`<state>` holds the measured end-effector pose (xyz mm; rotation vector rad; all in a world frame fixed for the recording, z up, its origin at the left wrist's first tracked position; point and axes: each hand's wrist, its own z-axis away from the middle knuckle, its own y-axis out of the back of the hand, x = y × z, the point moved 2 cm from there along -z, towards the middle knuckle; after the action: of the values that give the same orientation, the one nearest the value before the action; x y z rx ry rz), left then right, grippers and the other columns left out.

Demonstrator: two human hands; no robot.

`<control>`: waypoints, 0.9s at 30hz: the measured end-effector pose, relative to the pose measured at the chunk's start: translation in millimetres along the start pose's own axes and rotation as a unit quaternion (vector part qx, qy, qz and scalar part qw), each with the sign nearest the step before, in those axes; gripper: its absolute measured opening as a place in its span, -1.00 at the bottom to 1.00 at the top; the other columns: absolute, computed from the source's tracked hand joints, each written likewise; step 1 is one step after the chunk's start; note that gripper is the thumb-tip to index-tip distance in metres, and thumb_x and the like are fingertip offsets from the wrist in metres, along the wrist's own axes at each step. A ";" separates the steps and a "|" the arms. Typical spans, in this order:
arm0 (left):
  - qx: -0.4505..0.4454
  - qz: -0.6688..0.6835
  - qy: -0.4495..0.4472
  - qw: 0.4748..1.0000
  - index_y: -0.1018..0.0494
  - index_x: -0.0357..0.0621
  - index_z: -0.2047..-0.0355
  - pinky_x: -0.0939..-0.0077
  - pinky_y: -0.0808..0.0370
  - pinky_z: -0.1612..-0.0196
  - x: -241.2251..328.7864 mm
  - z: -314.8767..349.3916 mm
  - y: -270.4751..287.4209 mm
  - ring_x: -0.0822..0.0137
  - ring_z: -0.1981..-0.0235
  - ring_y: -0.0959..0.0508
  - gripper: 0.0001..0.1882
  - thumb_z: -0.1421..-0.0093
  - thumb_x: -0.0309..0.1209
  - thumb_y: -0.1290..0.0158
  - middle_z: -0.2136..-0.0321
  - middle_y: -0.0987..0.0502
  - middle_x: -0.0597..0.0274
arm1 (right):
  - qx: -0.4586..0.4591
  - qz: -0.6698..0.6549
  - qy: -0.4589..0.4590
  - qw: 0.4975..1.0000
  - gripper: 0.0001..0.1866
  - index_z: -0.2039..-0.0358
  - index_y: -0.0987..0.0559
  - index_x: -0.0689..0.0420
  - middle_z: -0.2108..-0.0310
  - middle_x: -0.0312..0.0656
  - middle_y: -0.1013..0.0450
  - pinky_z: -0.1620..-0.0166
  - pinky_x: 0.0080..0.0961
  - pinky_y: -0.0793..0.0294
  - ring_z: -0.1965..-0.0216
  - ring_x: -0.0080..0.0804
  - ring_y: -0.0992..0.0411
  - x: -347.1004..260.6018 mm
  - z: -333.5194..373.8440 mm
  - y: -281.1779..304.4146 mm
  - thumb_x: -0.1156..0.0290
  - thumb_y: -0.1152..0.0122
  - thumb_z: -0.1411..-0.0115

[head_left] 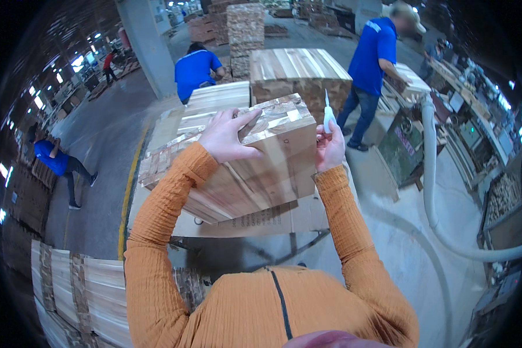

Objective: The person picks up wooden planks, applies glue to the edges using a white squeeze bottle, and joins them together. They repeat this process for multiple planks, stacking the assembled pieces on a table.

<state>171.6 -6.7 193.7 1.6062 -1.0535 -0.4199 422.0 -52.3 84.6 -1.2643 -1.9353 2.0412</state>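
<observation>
In front of me, a thick stack of wooden panels (243, 180) stands tilted on a cardboard-covered table, its pieced-together edges facing up. My left hand (229, 134) lies on the upper edge of the stack, fingers spread over it and thumb stretched along the front face. At the stack's right end, my right hand (330, 149) is closed around a small white bottle (329, 119) with a thin pointed nozzle. That nozzle points upward, apart from the wood. Some of the right fingers are hidden behind the bottle and the stack's corner.
A large panel stack (298, 65) stands behind the table. Co-workers in blue shirts stand at the far left (51, 156), behind the table (196, 69) and at the right (374, 55). A grey hose (432, 191) curves along the right floor. More panels (101, 284) lie lower left.
</observation>
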 end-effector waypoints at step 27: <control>0.192 -0.216 -0.003 0.957 -0.45 -0.15 0.11 0.14 -0.32 -0.05 95.7 -12.2 -80.1 0.06 -0.04 -0.43 -0.31 0.06 0.17 -0.13 0.04 -0.49 0.13 | -0.219 0.270 -0.046 0.936 -0.80 0.18 -0.45 0.25 0.50 -0.36 -0.38 0.41 -0.72 -0.39 0.60 -0.76 -0.24 -116.9 -43.5 64.8 0.41 -0.02 -0.26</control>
<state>265.0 -77.3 148.8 2.1977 -0.8141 -0.5315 555.5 -95.5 93.8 -2.0278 -2.3869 1.9504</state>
